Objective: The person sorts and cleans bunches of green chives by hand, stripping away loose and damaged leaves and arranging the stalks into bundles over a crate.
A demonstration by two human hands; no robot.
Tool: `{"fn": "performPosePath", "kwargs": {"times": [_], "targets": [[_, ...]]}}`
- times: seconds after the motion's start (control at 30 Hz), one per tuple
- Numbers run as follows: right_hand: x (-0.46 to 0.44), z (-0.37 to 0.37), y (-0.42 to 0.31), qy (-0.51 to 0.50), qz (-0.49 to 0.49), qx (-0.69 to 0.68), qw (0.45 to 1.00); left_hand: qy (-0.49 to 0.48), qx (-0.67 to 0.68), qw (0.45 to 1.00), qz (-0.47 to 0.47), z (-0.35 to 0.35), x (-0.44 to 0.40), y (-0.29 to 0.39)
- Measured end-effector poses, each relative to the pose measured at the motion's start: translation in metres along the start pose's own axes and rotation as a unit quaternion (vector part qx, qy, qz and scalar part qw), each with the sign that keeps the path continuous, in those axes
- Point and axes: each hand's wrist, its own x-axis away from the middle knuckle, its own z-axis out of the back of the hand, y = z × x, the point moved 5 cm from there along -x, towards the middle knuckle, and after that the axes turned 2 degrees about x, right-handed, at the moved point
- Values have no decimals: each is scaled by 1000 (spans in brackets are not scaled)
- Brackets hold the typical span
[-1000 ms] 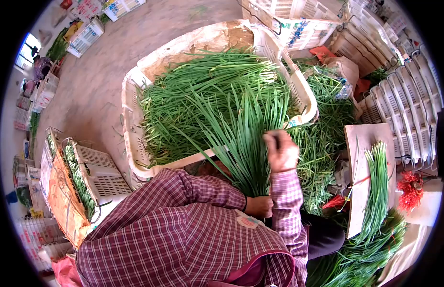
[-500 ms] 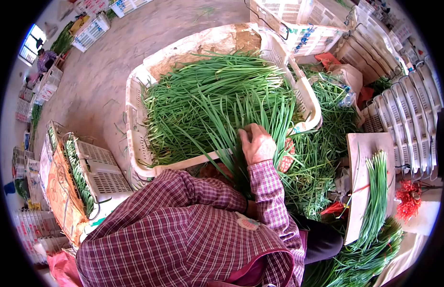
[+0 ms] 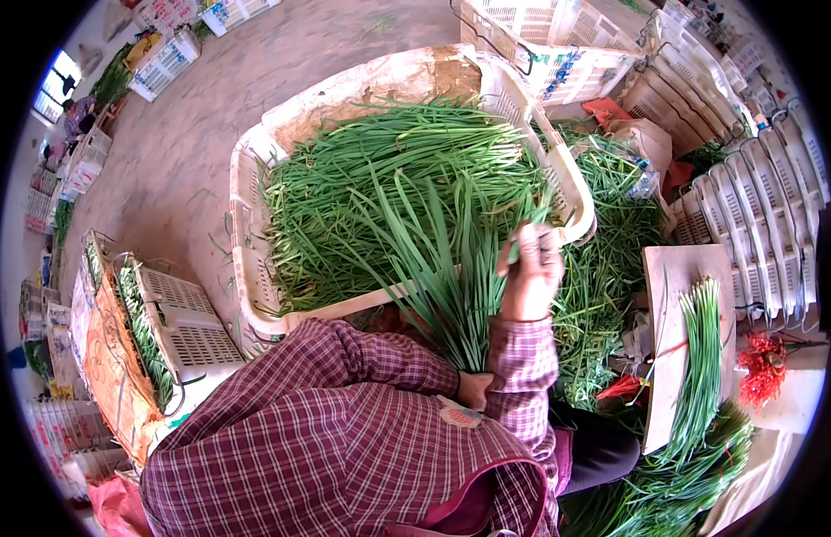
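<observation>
A fanned bunch of garlic chives (image 3: pixel 465 291) stands in front of my chest, its leaf tips spread over the crate's near rim. My left hand (image 3: pixel 474 390) is closed round the lower end of this bunch, partly hidden by my right sleeve. Just right of the bunch, my right hand (image 3: pixel 534 277) is raised with fingers curled in a pinch. It is slightly blurred, and a bit of green leaf shows at its fingertips. Beyond lies a white plastic crate (image 3: pixel 241 192) holding a thick layer of loose chives (image 3: pixel 389 152).
Loose leaves (image 3: pixel 603 268) are heaped right of the crate. A board (image 3: pixel 661 295) carries a tied chive bundle (image 3: pixel 702 358), beside red ties (image 3: pixel 763 360). Stacked crates (image 3: pixel 755 206) stand at right, another crate (image 3: pixel 187 313) at left. Someone (image 3: pixel 78 116) sits far left.
My right hand has moved from the bunch's leaves to the right, away from it. The fan of leaves looks narrower on that side. More of my left hand now shows.
</observation>
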Motion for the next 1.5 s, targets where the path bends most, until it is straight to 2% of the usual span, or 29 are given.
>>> {"fn": "performPosePath", "kwargs": {"times": [0.1, 0.13, 0.17, 0.2, 0.23, 0.27, 0.3, 0.37, 0.4, 0.43, 0.47, 0.5, 0.53, 0.6, 0.67, 0.8, 0.9, 0.97, 1.1, 1.23, 1.37, 1.5], "targets": [[-10, 30, -51, 83, 73, 144, 983, 14, -8, 1000, -24, -22, 5, 0], [-13, 54, -59, 88, 89, 211, 970, -3, -21, 999, -35, -25, 5, 0], [-15, 86, -64, 93, 103, 276, 951, -60, -61, 996, -24, -6, -3, 4], [-19, 126, -62, 105, 144, 410, 895, -148, -9, 989, -2, 7, -10, 4], [-18, 158, -60, 114, 182, 535, 817, -147, -8, 989, -2, 4, -9, 4], [-9, 172, -62, 115, 176, 702, 680, -123, 10, 992, 4, 2, -8, 3], [-2, 178, -62, 111, 162, 836, 512, -101, 27, 994, 9, 1, -7, 2], [7, 145, -71, 120, 135, 757, 628, -105, 30, 994, 13, 4, -12, 2], [9, 121, -69, 86, 178, 699, 688, -143, 17, 989, 24, 9, -14, 3], [13, 90, -64, 41, 290, 606, 740, -181, 4, 983, 35, 10, -15, 4], [16, 65, -51, -15, 193, 555, 809, -103, 8, 995, 9, 14, -14, 6], [21, 46, -32, -83, 193, 523, 826, -23, 12, 1000, -18, 13, -10, 6], [23, 33, -9, -102, 220, 506, 828, -36, 123, 991, 42, -5, 0, 0], [18, 18, 7, -108, 185, 518, 828, -21, 344, 924, 167, -41, 22, -10], [8, 17, 12, -90, 166, 525, 830, -66, 91, 992, 54, -45, 24, -5], [-8, 17, 17, -50, 154, 546, 822, 156, 8, 988, 2, 39, -11, 7], [-15, 16, 21, -58, 127, 580, 803, 220, 21, 975, -18, 40, -8, 6], [-19, 17, 26, -59, 117, 589, 798, 150, 38, 988, -8, 21, -2, 4], [-23, 21, 30, -47, 99, 628, 770, 145, 60, 987, -28, 57, -1, 8], [-23, 19, 28, -76, 108, 611, 781, 14, 43, 999, -25, 33, -3, 5], [-20, 18, 25, -88, 100, 580, 804, 1, 39, 999, -20, 24, -10, 3], [-19, 16, 24, -90, 89, 589, 798, 8, 40, 999, -20, 21, -10, 3]]}}
